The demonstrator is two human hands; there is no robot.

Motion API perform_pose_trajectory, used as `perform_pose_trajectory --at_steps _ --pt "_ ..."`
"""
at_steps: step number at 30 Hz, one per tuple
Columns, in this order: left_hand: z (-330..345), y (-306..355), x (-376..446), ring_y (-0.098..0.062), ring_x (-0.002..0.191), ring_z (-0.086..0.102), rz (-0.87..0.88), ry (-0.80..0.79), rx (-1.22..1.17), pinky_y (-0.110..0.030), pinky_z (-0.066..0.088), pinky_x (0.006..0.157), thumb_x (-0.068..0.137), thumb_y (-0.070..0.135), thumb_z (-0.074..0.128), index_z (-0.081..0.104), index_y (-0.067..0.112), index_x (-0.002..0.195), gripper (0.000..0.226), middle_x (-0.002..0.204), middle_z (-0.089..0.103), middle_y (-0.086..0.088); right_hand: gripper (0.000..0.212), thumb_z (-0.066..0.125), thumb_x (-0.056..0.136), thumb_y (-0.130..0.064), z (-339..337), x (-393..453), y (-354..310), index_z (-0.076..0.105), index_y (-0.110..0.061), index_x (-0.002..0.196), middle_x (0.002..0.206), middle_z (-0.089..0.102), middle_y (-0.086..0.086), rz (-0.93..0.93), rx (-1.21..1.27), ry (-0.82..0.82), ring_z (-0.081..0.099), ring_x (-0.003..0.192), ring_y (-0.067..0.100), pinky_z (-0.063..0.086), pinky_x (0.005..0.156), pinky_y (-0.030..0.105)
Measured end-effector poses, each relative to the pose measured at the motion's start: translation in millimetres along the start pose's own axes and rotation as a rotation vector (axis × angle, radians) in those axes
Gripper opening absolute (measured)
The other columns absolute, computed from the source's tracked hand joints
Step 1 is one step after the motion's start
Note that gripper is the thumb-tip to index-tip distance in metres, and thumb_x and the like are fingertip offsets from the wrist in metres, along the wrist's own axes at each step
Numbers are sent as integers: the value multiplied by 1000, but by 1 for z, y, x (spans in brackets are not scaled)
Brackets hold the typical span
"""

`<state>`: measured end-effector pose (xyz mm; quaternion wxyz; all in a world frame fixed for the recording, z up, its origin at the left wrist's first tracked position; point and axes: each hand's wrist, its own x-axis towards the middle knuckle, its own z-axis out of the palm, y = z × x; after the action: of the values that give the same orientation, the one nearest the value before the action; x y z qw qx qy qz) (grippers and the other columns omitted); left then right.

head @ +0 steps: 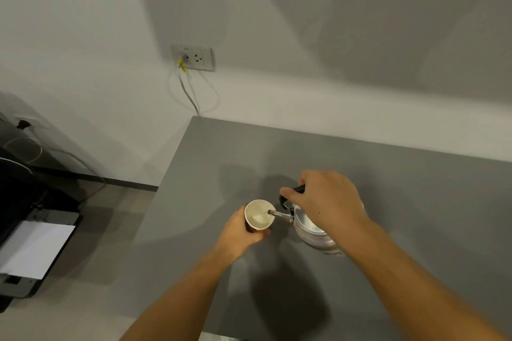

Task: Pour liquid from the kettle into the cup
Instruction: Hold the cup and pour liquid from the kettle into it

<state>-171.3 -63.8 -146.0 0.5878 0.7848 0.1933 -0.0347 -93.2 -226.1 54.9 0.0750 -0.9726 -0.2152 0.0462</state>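
A small cup [259, 214], white inside and dark red outside, stands on the grey table [415, 188]. My left hand [238, 232] is wrapped around its near side. A shiny metal kettle [313, 232] sits just right of the cup, tilted toward it. Its thin spout [279, 215] reaches over the cup's right rim. My right hand [324, 199] grips the kettle's black handle from above and hides most of the lid. I cannot tell whether liquid is flowing; the cup's bottom looks pale.
The table's left edge runs close to the cup, with floor beyond it. A black printer [33, 246] with white paper sits low at the left. A wall socket [193, 57] with a plugged cable hangs behind the table's far corner.
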Motion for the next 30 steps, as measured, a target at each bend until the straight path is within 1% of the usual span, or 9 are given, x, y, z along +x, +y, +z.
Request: perform_pose_trajectory --at_steps 3,6,9,12,15,21,25,27,30 --pt "0 -1 0 1 108 69 2 -4 -3 -20 51 92 71 21 93 62 35 125 64 118 74 11 41 58 88 -57 -1 2 -5 66 -18 79 67 62 1 -24 -26 6 58 66 22 40 55 31" --pt "1 -1 0 -10 114 68 1 4 -1 -31 54 100 73 20 92 62 23 133 68 124 73 6 40 58 88 -57 0 4 -9 68 -20 80 69 65 0 -55 -68 16 59 66 21 41 57 31" --pt "0 0 0 -16 118 68 -6 1 -1 -39 54 105 74 17 91 61 19 135 68 127 72 2 39 58 87 -57 2 4 -13 68 -20 79 70 66 1 -69 -95 41 56 65 20 38 57 31" --pt "0 2 -2 -17 119 67 -15 6 -3 -42 53 107 75 16 91 61 18 136 68 128 71 1 39 57 87 -56 2 4 -17 68 -20 78 70 65 2 -84 -125 62 53 65 21 33 58 31" --pt "1 3 -2 -20 121 66 -18 3 -10 -44 52 108 76 14 91 60 17 137 68 130 71 -2 40 57 87 -57 1 3 -20 66 -20 75 64 58 0 -88 -145 61 54 64 21 31 58 31" --pt "1 5 -3 -20 118 68 -19 0 -25 -42 56 103 75 14 91 62 20 135 67 126 72 -1 39 56 88 -56 0 1 -20 67 -19 78 65 55 0 -80 -148 61 52 65 21 30 60 31" --pt "2 3 -3 -19 113 70 -26 -3 -41 -38 58 96 75 17 90 63 23 133 64 122 74 1 39 56 88 -57 0 -1 -21 66 -20 78 72 65 2 -81 -157 86 49 65 22 28 61 31" --pt "2 3 -3 -22 111 71 -32 -2 -48 -41 58 91 75 18 89 64 24 131 63 119 75 0 39 56 88 -56 0 -1 -21 66 -20 78 74 68 2 -82 -154 87 48 65 22 27 62 31" --pt "3 1 -2 -21 108 71 -38 -1 -61 -43 58 91 75 16 89 64 24 132 63 120 75 -1 40 56 88 -57 1 -1 -22 67 -20 79 74 68 2 -82 -161 93 47 65 22 27 62 31"
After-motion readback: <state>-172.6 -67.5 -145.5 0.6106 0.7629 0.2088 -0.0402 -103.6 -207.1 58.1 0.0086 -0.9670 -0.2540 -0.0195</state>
